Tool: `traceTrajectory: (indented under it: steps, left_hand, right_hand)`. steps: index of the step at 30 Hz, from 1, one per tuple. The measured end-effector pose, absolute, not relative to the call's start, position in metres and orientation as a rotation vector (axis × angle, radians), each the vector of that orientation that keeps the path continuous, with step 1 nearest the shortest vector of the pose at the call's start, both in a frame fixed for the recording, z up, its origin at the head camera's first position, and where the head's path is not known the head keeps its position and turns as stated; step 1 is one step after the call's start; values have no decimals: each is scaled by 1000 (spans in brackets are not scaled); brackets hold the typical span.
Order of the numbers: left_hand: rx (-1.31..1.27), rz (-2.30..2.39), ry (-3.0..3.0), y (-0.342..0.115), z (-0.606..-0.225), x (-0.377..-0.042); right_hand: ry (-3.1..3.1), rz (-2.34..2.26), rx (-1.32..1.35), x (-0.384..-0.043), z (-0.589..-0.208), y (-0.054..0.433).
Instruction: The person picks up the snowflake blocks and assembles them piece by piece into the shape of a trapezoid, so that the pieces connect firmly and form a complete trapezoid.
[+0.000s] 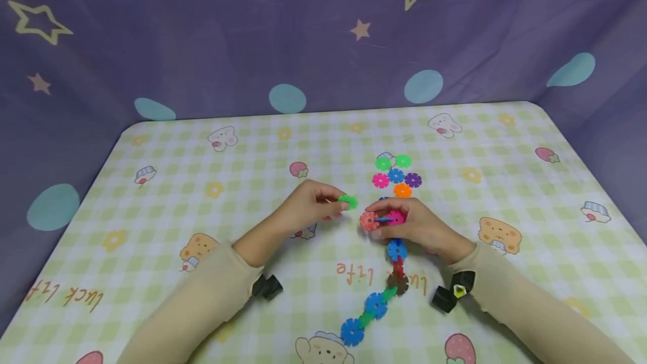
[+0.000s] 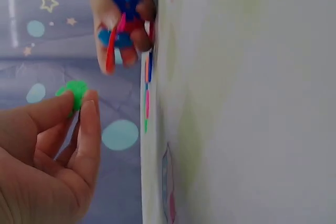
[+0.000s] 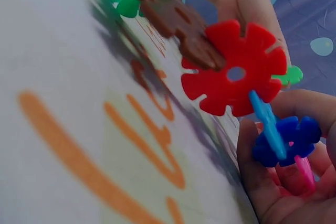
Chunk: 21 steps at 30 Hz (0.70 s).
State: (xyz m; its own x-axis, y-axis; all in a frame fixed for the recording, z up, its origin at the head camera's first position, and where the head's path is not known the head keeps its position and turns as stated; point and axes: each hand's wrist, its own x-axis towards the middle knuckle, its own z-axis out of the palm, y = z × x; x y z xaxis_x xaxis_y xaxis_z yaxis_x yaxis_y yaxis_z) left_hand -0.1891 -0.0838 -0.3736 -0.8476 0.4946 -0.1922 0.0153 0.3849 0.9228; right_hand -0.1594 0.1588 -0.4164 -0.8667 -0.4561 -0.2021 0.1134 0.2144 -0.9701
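My left hand [image 1: 309, 206] pinches a bright green notched plastic disc [image 1: 348, 201] between thumb and fingertips, above the table. Just to its right, my right hand [image 1: 419, 223] holds the far end of a chain of interlocked discs. A coral disc [image 1: 369, 221] at that end faces the green one across a small gap. Behind it a pink disc [image 1: 396, 217] sits in the fingers. From the hand the chain runs toward the near edge through a blue disc [image 1: 397, 250], a red disc [image 3: 239, 69] and a brown disc [image 1: 398, 283] to a last blue disc [image 1: 352, 332].
Past the right hand lie several loose discs, among them green [image 1: 403, 160], purple [image 1: 413, 180] and orange [image 1: 402, 190]. A checked cloth [image 1: 151, 223] with printed pictures covers the table. A purple curtain [image 1: 323, 32] hangs behind it.
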Motion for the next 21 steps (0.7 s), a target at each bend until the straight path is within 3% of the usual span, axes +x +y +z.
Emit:
traceTrajectory:
  steps: [12, 21]
  left_hand:
    - [124, 1783, 2048, -75, -388, -173]
    - [388, 1649, 2346, -77, -405, -181]
  right_hand:
    - [2036, -1840, -212, -161, -419, 159]
    - [2006, -1850, -205, -162, -418, 159]
